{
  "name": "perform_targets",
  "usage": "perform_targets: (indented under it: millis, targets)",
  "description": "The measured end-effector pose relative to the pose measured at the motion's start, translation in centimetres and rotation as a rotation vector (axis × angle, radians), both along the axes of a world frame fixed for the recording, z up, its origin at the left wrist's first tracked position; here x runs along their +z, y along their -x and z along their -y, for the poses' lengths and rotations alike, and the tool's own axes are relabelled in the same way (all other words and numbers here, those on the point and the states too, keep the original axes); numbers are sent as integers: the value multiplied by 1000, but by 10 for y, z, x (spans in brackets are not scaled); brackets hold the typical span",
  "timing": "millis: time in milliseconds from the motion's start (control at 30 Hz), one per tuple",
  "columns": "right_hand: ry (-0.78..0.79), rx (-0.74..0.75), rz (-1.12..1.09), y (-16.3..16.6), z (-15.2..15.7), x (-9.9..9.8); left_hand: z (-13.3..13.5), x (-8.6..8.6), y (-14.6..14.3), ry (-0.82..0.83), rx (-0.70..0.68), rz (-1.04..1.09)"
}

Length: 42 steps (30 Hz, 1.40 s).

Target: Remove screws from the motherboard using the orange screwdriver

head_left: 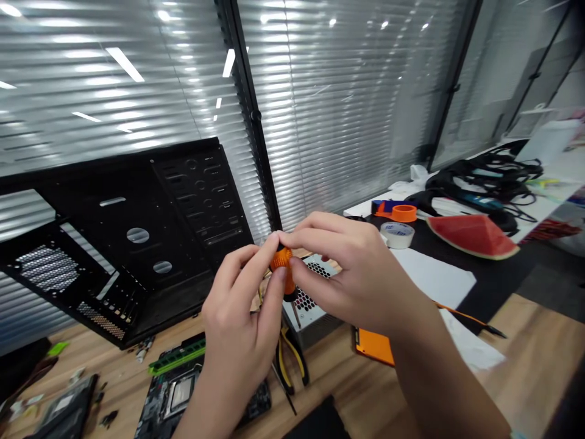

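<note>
Two hands meet in the middle of your view: your left hand (235,323) and your right hand (356,274) are both closed on an orange-handled screwdriver (282,263). It stands roughly upright in the air above the bench (534,372), with its thin metal shaft pointing down. Your grip is a two-handed pinch: the left thumb and fingers press the ribbed handle from the near side, while the right fingertips (299,268) come across from the other side and bear on its upper part.

Just behind the shaft sits a metal power supply unit (311,308) with a mesh grille. Below your hands, pliers with yellow and black handles (290,360) lie on the wood, and to their left is a motherboard (178,396) with a green RAM stick (177,355) at its upper edge.

Farther left, a black computer case panel (137,225) leans up, full of cutouts and vents. To your right, a black mat (496,286) carries a white paper sheet (434,277), a masking tape roll (397,235), an orange tape roll (404,213) and a watermelon slice (473,236) — real or fake, you cannot tell. Black cables (484,177) are heaped beyond them, and an orange notebook (375,346) lies beneath your right forearm.
</note>
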State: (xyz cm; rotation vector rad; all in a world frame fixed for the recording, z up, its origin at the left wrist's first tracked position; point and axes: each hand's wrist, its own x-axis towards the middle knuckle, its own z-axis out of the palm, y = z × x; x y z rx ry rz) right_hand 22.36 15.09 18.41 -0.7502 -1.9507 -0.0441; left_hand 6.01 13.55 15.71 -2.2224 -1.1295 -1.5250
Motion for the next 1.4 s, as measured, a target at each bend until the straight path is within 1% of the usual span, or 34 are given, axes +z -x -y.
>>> perform_targets:
  millis: [600,1133,1400]
  targets:
    - [-40,42,-28,-1,-3,-1,-1,2,2,-53,-2,29]
    - [-39,71,-7,2,-4,-3,-1,3,7,-23,-76,29]
    - [-31,90,-7,1,-3,-3,0,3,6,-19,-73,29]
